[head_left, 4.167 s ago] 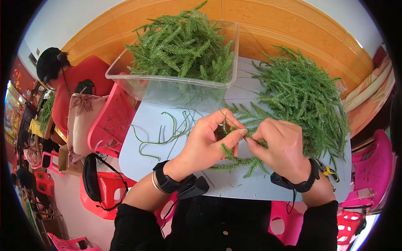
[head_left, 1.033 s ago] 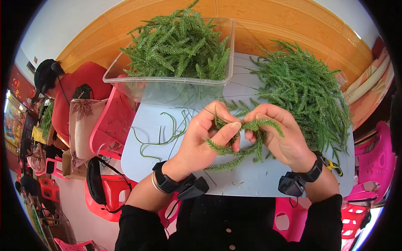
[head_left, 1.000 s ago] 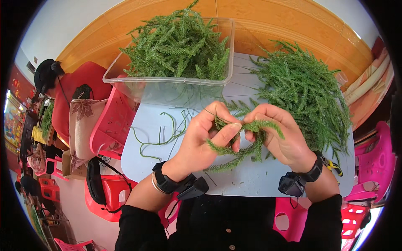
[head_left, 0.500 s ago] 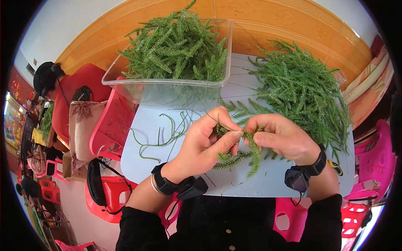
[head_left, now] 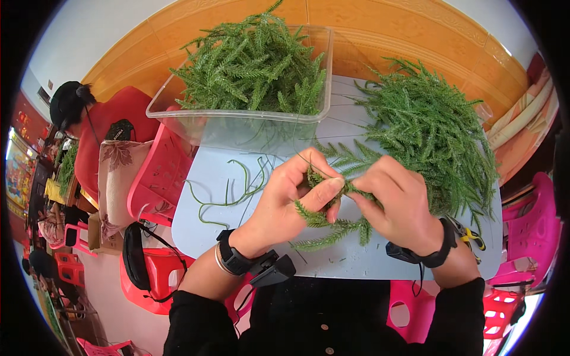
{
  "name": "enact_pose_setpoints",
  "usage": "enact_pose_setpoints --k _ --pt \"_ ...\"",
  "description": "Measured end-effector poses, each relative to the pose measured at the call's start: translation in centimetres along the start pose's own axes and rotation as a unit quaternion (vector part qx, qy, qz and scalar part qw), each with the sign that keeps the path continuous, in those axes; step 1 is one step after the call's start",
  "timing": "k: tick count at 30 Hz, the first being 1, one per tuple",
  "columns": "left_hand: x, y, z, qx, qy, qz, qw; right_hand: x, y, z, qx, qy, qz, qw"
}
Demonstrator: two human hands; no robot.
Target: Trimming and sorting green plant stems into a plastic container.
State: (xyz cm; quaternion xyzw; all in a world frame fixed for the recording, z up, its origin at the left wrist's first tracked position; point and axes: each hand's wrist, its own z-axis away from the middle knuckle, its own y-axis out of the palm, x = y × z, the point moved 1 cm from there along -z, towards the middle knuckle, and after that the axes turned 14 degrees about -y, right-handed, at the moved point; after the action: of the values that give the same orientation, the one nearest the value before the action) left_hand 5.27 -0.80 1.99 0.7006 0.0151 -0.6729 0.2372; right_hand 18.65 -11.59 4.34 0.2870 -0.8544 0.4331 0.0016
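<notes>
Above the near part of the pale blue table [head_left: 196, 237], both hands are closed on one green artificial pine sprig [head_left: 332, 234]. My left hand [head_left: 285, 204] pinches its stem between thumb and index finger, and a thin dark stem rises from there towards the tub. My right hand [head_left: 401, 199] has thumb and fingers pressed together at the joint, just right of the left thumb. The fingers hide exactly what is gripped there. Needled tips hang below both hands. A big pile of pine sprigs [head_left: 421, 130] lies just beyond my right hand.
A clear plastic tub [head_left: 237, 115] heaped with pine sprigs [head_left: 249, 71] stands at the back left. Bare curved green stems [head_left: 219, 204] lie left of my hands. Yellow-handled pliers [head_left: 471, 235] rest by my right wrist. A person in red [head_left: 113, 124] sits at far left, near pink chairs [head_left: 160, 172].
My right hand has turned, its knuckles now up and its fingertips closer to the left thumb. The sprig's tips have swung lower and spread out. The pliers now show more fully.
</notes>
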Motion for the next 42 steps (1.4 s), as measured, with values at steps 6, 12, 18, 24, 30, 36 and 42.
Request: enact_pose_setpoints --k 6,12,18,24,30,36,42 --pt "0.4 -0.1 -0.1 -0.022 0.001 -0.009 1.000 -0.4 -0.1 -0.2 -0.041 0.031 -0.112 0.992" --pt "0.3 -0.2 -0.1 -0.027 -0.004 -0.025 0.999 -0.6 -0.6 -0.4 -0.020 0.025 -0.141 0.989" --pt "0.5 0.2 -0.2 -0.034 0.026 -0.033 0.999 -0.6 -0.5 -0.2 -0.011 0.033 -0.117 0.993" --pt "0.4 0.0 -0.1 -0.027 0.016 -0.052 0.998 -0.4 -0.4 -0.2 -0.007 0.062 -0.152 0.986" --pt "0.3 0.0 -0.1 -0.042 -0.012 -0.062 0.997 -0.3 -0.3 -0.1 -0.008 0.019 -0.041 0.999" --pt "0.2 0.5 -0.2 -0.044 -0.053 -0.026 0.997 0.5 0.1 0.4 -0.019 -0.070 0.146 0.987" --pt "0.4 0.3 -0.1 -0.055 0.018 -0.002 0.998 -0.2 -0.5 0.0 -0.051 0.080 -0.047 0.994"
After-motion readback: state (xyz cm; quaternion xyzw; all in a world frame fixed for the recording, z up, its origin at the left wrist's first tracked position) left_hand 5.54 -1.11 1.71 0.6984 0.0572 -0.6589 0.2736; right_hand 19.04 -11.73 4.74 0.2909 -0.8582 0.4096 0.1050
